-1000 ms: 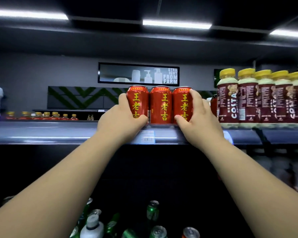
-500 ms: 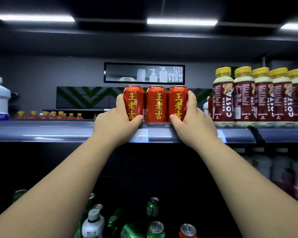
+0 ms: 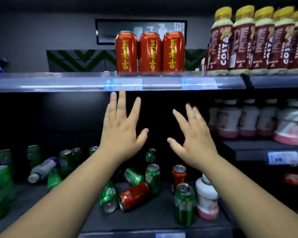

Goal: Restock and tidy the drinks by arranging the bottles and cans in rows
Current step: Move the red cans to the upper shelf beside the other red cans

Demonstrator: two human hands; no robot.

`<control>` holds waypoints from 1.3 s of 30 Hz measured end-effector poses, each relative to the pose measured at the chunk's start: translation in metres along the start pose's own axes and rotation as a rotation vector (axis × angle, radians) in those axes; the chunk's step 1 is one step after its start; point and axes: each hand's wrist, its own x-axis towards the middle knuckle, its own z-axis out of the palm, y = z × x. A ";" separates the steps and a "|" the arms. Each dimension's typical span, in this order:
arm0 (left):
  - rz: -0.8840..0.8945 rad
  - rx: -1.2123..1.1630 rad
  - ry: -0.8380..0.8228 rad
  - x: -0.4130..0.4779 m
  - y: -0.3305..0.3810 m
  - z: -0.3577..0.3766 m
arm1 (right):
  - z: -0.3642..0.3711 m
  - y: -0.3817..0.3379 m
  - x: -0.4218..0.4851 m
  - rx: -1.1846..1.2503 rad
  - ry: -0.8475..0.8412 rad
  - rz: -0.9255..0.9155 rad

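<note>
Red cans (image 3: 150, 54) on shelf (image 3: 58, 83), left grip (image 3: 122, 133), right grip (image 3: 194, 138) splayed below, clear

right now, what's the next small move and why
Probably lower the right hand to the upright red can on the lower shelf and take a grip: it and the left hand are open and empty, the three red cans above stand in a row, and this one matches them.

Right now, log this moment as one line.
left hand: open, empty | right hand: open, empty | three red metal cans: upright row, top shelf
</note>
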 end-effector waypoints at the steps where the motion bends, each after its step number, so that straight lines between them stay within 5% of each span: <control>1: 0.021 -0.030 -0.036 -0.013 0.004 0.008 | 0.008 0.007 -0.013 0.077 -0.098 0.068; 5: -0.068 -0.175 -0.346 -0.064 0.018 0.044 | 0.034 0.032 -0.061 0.198 -0.363 0.232; 15: -0.217 -0.193 -0.727 -0.135 -0.003 0.104 | 0.057 0.050 -0.067 0.193 -0.523 0.267; 29: -0.077 -0.083 -0.996 -0.148 -0.042 0.149 | 0.109 0.085 -0.008 0.060 -0.982 0.183; 39: -0.120 -0.317 -0.867 -0.111 -0.035 0.134 | 0.117 0.080 -0.005 0.008 -0.981 0.081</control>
